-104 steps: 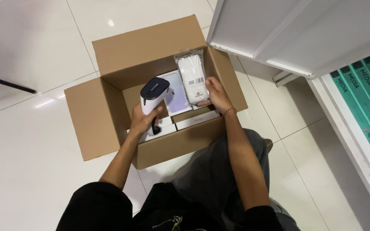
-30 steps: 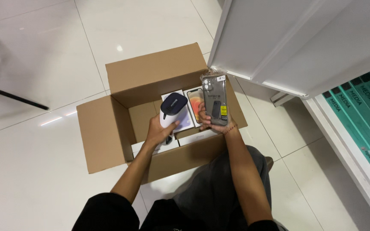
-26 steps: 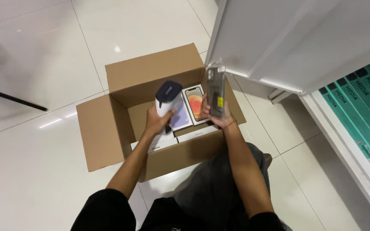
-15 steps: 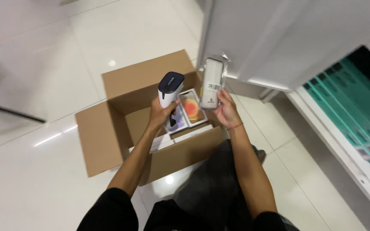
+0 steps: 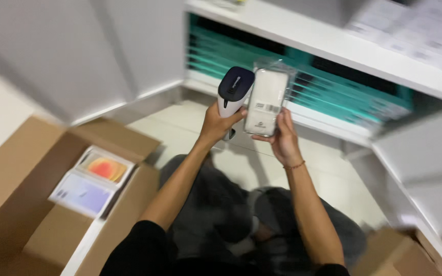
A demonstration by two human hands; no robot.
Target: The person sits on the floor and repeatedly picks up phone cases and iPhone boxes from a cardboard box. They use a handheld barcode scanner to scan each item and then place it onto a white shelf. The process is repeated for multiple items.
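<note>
At upper centre, the left hand (image 5: 215,122) grips one handheld scanner (image 5: 234,93); the right hand (image 5: 284,139) clasps one bagged phone case (image 5: 266,102). Two flat boxes (image 5: 93,180) lie in one cardboard carton (image 5: 11,168), lower left.

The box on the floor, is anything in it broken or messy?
Nothing stands out. The cardboard box is open with flaps spread, and two flat boxes lie neatly side by side inside. The picture is blurred, so small damage would not show.
</note>
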